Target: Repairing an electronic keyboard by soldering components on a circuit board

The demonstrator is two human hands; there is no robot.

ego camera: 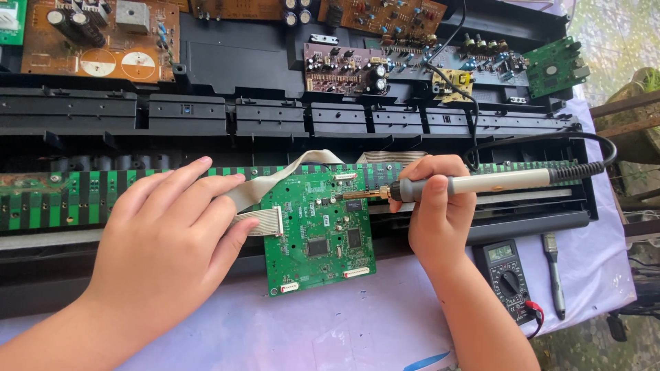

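We see the right hand [438, 209] wrapped around a grey-and-cream soldering iron [474, 185], its brass tip touching the square green circuit board [320, 230]; the left hand [168, 237] lies flat, fingers spread, holding nothing, on the grey ribbon cable [265, 223]; 1 black multimeter [507, 278] sits nearby.

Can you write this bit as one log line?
left hand: flat on ribbon cable | right hand: holds soldering iron | tip: on green board

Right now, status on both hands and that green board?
Right hand grips soldering iron, tip on green circuit board. Left hand flat on ribbon cable, steadying. Nothing blocking the tip.
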